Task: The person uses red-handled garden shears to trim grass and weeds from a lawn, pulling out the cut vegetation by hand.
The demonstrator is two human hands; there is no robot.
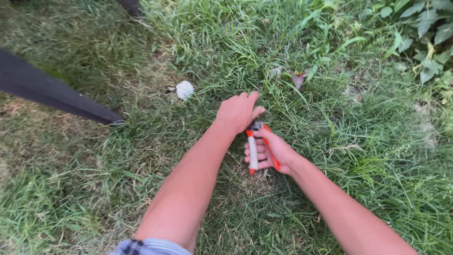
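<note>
Head view, shears: small pruning shears (pixel 258 147) with orange and white handles sit near frame centre, head pointing to 12 o'clock into the grass (pixel 141 179)
Head view, right hand: right hand (pixel 276 151) wraps both handles, fingers curled tight around them, handles look squeezed near together
Head view, left hand: left hand (pixel 238 111) at 11 o'clock of the shears, fingers bent down into the grass at the blades; whether it pinches a tuft, cannot tell
Head view, handling: likely light, stiff metal, blades sharp; best gripped on the coated handles, mid-length, away from the pivot
Head view, surroundings: pale crumpled scrap (pixel 184 89) at 10 o'clock, dark slanted board (pixel 52 92) at 9 o'clock, leafy weeds (pixel 424 28) at 2 o'clock
</note>
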